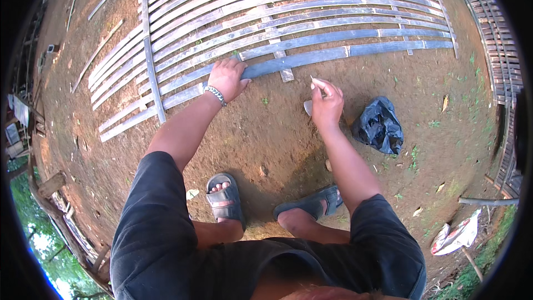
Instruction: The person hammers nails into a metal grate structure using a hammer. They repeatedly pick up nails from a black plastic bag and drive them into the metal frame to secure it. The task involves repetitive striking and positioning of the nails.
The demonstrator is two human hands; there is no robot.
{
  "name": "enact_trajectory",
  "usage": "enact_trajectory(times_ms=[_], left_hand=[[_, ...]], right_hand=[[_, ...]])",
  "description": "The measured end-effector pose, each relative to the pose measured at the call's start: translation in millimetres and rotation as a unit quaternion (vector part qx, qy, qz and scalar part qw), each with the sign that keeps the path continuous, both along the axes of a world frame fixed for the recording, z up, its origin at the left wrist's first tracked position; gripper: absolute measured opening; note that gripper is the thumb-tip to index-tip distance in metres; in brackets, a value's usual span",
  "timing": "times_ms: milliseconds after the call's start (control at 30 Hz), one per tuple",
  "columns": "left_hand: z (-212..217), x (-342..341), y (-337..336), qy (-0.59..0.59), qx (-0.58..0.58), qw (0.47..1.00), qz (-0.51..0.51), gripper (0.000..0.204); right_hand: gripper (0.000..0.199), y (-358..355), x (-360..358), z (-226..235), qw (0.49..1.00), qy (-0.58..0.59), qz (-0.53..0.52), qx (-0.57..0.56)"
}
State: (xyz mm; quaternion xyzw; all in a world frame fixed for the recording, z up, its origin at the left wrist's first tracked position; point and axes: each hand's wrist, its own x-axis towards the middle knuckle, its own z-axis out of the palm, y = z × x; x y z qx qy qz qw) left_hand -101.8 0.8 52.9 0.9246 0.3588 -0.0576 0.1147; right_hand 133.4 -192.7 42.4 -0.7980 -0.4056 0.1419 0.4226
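Observation:
A frame of split bamboo slats [311, 39] lies on the ground ahead of me. My left hand [227, 78], with a chain bracelet [215, 95] on its wrist, is closed over the nearest slat [266, 69], fingers on top and thumb to the right. Just right of it, above bare soil, my right hand [326, 103] is closed in a pinch. A tiny pale tip shows between thumb and forefinger, too small to name. Beside the palm a flat grey piece [308, 107] sticks out; the hand hides the rest of it.
A crumpled black plastic bag [380, 126] stands on the soil right of my right hand. My sandalled feet [226, 200] are close below. Loose bamboo strips [97, 55] lie at the left, a slatted bamboo structure [497, 50] at the right, and a white-and-red sack [456, 234] at the lower right.

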Motion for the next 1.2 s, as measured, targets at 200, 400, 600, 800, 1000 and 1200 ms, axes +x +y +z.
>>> enact_trajectory(times_ms=[200,400,600,800,1000,1200], left_hand=[[13.1,23.8,-35.4,-0.173,-0.027,0.984,0.006,0.04],[26.3,49.4,-77.1,-0.311,-0.091,0.944,-0.069,0.029],[19.1,47.3,-95.5,-0.341,-0.199,0.919,-0.01,0.018],[-3.9,64.1,-38.6,-0.394,-0.231,0.874,0.164,0.008],[-8.6,105.6,60.8,-0.455,-0.206,0.823,0.27,0.018],[-51.3,108.2,60.6,-0.416,-0.217,0.847,0.249,0.022]], right_hand=[[0.013,19.9,-11.6,11.2,0.996,0.091,0.01,0.016],[0.027,16.5,-10.4,43.5,0.979,0.078,0.151,-0.112],[0.034,6.0,-16.3,72.2,0.956,0.153,0.162,-0.189],[0.045,-22.4,-14.3,51.4,0.976,0.155,0.059,-0.139],[0.044,-61.4,-29.2,38.0,0.957,0.22,0.051,-0.183],[0.041,-75.6,-48.2,26.6,0.94,0.289,0.05,-0.176]])
